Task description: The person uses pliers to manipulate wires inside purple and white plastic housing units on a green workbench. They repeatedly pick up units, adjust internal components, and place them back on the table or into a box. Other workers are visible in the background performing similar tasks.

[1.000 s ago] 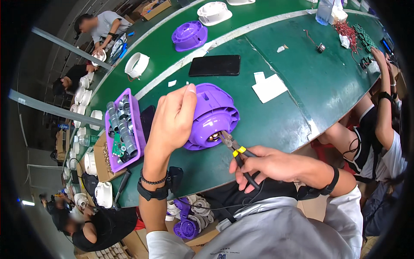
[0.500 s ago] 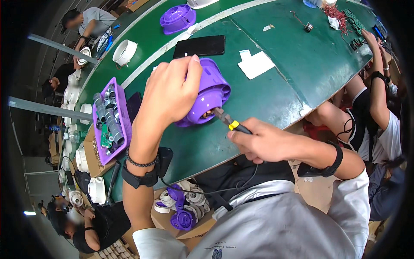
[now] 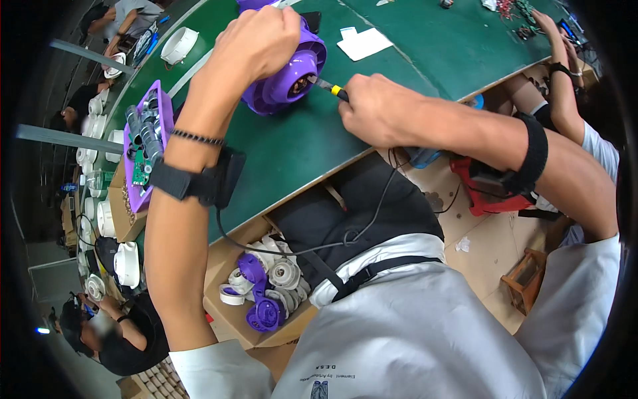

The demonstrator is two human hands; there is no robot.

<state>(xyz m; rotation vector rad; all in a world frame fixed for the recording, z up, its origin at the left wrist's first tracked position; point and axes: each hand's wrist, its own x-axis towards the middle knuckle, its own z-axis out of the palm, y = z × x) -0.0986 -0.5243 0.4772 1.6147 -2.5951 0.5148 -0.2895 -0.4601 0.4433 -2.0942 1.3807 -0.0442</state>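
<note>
A glossy purple plastic housing with a round opening sits on the green table. My left hand is closed over its upper left side; the fingertips are hidden behind the wrist and housing. In the opening, copper-coloured parts show, too small to make out. My right hand wraps round the black and yellow handles of a pair of pliers. The jaws point left and reach the edge of the opening; whether they grip anything I cannot tell.
A purple basket of grey cylinders and a green circuit board stands left. Beyond the housing lie a white card and a black phone. A cardboard box of white and purple parts sits below the table edge. Co-workers sit on both sides.
The view has shifted, so the table, housing and both hands appear higher up. The pliers stay at the opening, with less of them showing beyond my right hand, whose arm is stretched further out.
</note>
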